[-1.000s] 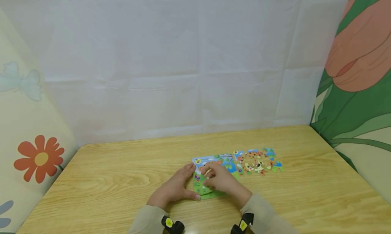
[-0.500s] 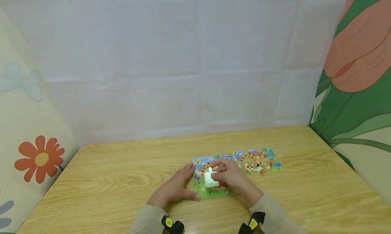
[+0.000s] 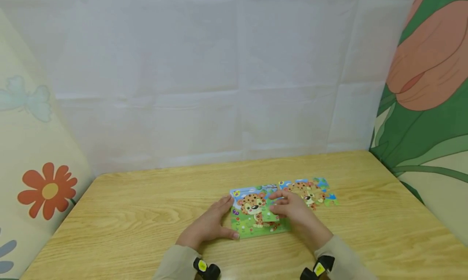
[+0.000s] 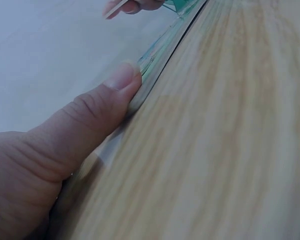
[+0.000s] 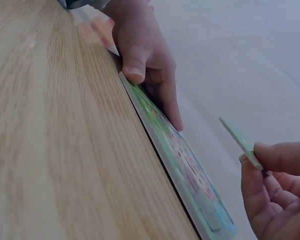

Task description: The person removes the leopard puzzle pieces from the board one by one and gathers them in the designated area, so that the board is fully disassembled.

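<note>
A puzzle board [image 3: 245, 232] with a spotted leopard cub on a blue and green background lies flat on the table. My left hand [image 3: 209, 222] rests at its left side, fingers extended along the edge and thumb at the near corner. In the right wrist view, that thumb touches the board's edge. My right hand [image 3: 297, 211] pinches a green puzzle piece [image 3: 268, 215] between thumb and fingers. The piece [image 5: 236, 137] is tilted and raised clear of the board in the right wrist view. In the head view it hides part of the cub's body.
Several puzzle pieces [image 3: 303, 185] with another leopard picture lie right of the board, partly behind my right hand. The wood-grain table [image 3: 146, 215] extends around them. A white sheet [image 3: 197, 77] hangs at the back, with painted panels at both sides.
My right hand has lifted the piece off the board's left part and carried it rightward. A bright face showed midway; now a green one shows. My left hand has stayed put.
</note>
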`<control>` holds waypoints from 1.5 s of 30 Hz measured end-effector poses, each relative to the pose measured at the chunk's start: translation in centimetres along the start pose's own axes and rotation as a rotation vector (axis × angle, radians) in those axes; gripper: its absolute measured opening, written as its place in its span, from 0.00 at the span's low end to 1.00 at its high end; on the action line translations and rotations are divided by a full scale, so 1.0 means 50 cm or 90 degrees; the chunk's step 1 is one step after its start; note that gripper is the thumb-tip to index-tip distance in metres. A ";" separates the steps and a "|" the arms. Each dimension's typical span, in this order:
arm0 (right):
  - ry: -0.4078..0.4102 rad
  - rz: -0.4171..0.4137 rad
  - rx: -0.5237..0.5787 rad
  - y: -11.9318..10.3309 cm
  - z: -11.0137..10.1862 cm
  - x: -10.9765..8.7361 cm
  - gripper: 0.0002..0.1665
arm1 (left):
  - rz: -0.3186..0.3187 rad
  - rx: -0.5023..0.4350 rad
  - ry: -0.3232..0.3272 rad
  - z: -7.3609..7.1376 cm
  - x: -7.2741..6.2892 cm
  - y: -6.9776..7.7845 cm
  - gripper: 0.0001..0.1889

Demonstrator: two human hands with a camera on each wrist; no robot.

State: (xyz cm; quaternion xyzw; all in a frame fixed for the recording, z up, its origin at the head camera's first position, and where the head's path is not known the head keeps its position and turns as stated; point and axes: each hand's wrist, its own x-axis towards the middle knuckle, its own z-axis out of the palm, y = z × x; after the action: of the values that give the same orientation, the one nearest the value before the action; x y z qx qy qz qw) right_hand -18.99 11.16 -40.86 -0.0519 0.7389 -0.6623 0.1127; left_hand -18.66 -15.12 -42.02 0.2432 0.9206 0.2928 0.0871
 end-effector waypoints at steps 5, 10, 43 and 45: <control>0.004 -0.015 0.002 0.011 -0.034 -0.008 0.18 | -0.001 -0.001 -0.002 0.000 0.000 -0.001 0.56; 0.008 -0.024 -0.019 0.019 -0.068 -0.019 0.20 | -0.005 -0.008 -0.005 0.001 -0.002 -0.002 0.56; 0.139 -0.014 -0.359 0.027 -0.096 -0.049 0.16 | 0.004 -0.001 0.012 0.003 0.001 -0.005 0.56; 0.144 -0.016 -0.369 0.024 -0.094 -0.050 0.17 | 0.001 -0.002 0.012 0.003 0.000 -0.004 0.56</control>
State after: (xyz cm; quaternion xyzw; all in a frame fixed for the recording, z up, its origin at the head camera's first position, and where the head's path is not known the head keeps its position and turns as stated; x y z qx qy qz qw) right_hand -17.59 16.42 -41.37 -0.0170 0.9041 -0.4269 0.0021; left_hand -18.67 -15.19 -42.25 0.2409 0.9207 0.2966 0.0789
